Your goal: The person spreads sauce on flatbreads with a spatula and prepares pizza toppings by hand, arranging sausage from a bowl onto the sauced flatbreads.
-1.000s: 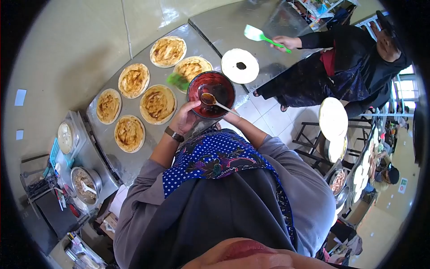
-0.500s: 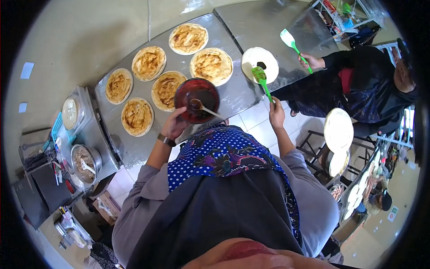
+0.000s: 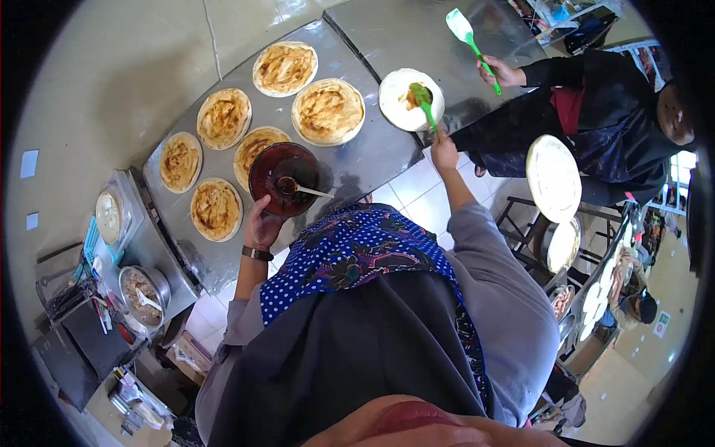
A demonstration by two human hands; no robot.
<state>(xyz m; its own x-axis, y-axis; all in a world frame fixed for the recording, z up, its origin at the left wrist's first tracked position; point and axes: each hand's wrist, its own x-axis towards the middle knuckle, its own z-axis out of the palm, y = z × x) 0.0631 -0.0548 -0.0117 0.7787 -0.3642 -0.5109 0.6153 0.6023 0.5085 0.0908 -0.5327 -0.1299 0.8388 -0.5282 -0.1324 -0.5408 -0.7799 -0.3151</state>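
Now clamps left hand (image 3: 262, 226) on the near left bowl (image 3: 287, 157), likely slippery; with right hand (image 3: 445, 151) grips a likely light, soft-tipped brush (image 3: 424, 103), best held by its handle, at the far right dough (image 3: 402, 117).

You are wearing one head camera; it is facing forward and down, looking past your nearby chest (image 3: 350, 335) onto the counter (image 3: 376, 153).
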